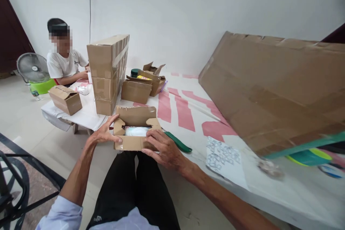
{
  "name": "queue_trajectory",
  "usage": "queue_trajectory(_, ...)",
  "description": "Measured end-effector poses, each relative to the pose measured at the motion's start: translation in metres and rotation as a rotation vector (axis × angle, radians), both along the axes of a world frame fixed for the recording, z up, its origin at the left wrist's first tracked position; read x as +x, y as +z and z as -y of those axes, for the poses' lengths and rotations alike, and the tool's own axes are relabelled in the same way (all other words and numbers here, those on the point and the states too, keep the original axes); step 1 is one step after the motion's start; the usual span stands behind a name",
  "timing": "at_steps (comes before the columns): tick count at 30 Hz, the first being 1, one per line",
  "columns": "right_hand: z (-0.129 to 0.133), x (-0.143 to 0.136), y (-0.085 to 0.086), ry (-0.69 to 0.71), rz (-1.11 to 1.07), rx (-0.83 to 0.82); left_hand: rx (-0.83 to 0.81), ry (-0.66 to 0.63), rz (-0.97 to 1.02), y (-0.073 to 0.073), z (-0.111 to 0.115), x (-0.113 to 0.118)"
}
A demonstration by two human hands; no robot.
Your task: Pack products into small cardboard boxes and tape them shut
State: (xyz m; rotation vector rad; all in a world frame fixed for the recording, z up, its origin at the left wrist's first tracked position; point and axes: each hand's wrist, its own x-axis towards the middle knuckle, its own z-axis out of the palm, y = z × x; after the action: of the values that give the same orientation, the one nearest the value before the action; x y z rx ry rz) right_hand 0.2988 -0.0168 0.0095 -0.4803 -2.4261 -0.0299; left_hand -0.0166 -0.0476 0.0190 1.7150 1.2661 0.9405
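So this is a small carton [132,143] right at the near edge of the table [272,183], over the person's lap, lid up. Can't tell if its base sits on the table or if the hands carry it all

As for the step, I'd read it as handling an opened box with its contents in: the back flap [136,115] stands up, the side tabs [119,128] aren't tucked down, and a pale wrapped item [137,131] lies inside. To me the next move calls for one hand steadying the walls and the other getting its fingers clear of the opening

Grip: the left hand [104,133] clasps the left end, thumb on the front wall, fingers up by the back corner, so the spread is about the box's depth. The right hand [165,147] grasps the front right corner with fingers bent over the rim and thumb low on the front. Can't tell whether those fingertips touch the item too

Just right of that hand a green tool-like thing [179,143] lies near the table's front edge, then a marked sheet [223,158] at the same edge. A tall box [101,68] stands at the table's left end, with open boxes [137,91] beside it
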Motion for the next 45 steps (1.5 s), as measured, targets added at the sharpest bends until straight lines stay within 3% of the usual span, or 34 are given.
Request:
queue_trajectory(8, -0.016, 0.002, 0.015, 0.008, 0.011, -0.200, -0.019, 0.021, 0.002, 0.004, 0.001, 0.002)
queue_trajectory(19, 0.005, -0.028, 0.040, 0.095, 0.053, -0.160, 0.012, 0.083, -0.029, -0.003, 0.001, 0.008)
queue_trajectory(27, 0.012, -0.062, 0.030, 0.105, -0.022, -0.058, 0.064, 0.118, -0.023, -0.009, 0.004, 0.011)
queue_trajectory(32, 0.006, -0.063, 0.033, 0.113, -0.085, -0.076, 0.189, 0.112, 0.030, -0.002, 0.023, 0.006)
queue_trajectory(37, 0.000, -0.067, 0.039, 0.115, -0.096, -0.079, 0.395, 0.112, -0.041, 0.011, 0.038, 0.024)
queue_trajectory(45, -0.005, -0.075, 0.043, 0.123, -0.171, -0.109, 0.399, 0.153, 0.032, 0.011, 0.032, 0.040)
